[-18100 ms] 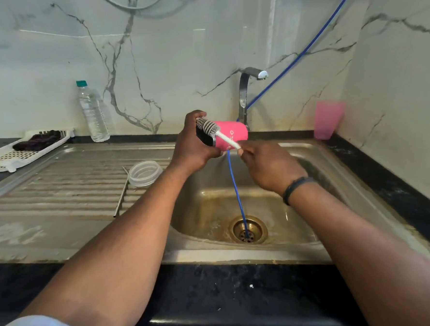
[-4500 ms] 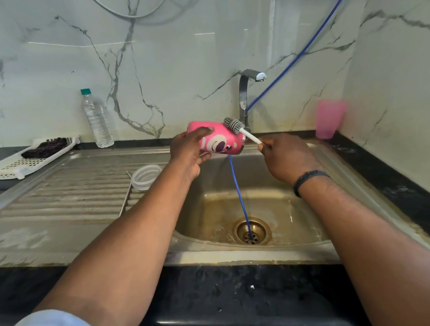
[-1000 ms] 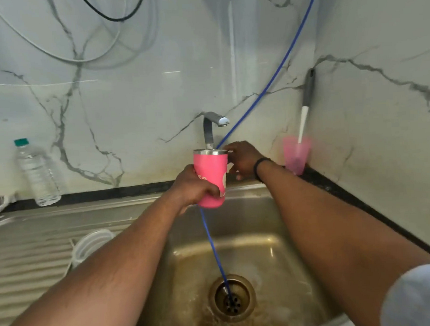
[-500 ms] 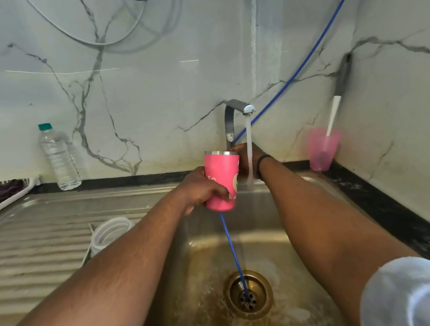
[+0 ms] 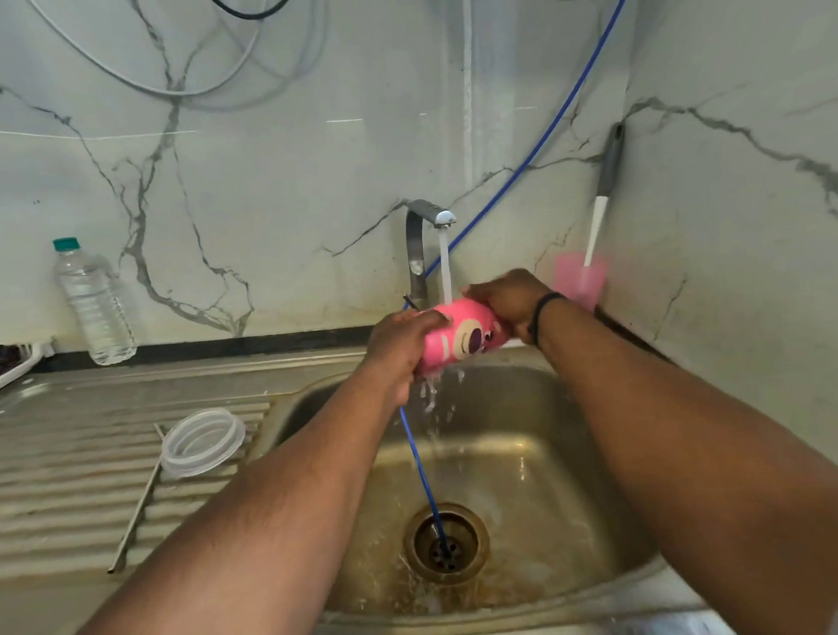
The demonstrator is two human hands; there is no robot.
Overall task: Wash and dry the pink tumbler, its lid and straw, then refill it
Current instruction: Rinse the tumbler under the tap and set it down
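Observation:
The pink tumbler [image 5: 462,336], with a cartoon face on its side, lies sideways under the running tap [image 5: 428,218] above the sink. My left hand [image 5: 401,345] grips its left end and my right hand [image 5: 509,299] holds its right end. Water streams onto the tumbler and falls off it into the basin. The clear lid [image 5: 203,442] rests on the ribbed drainboard, and the metal straw [image 5: 136,506] lies beside it.
A steel sink [image 5: 538,457] has a blue hose [image 5: 418,464] running into its drain. A pink cup [image 5: 580,280] holding the bottle brush [image 5: 601,208] stands in the right corner. A water bottle [image 5: 93,303] is at the back left, beside a white tray [image 5: 3,365].
The tumbler went from upright beside the stream to lying sideways under it. My right hand left the tap handle and took the tumbler's right end.

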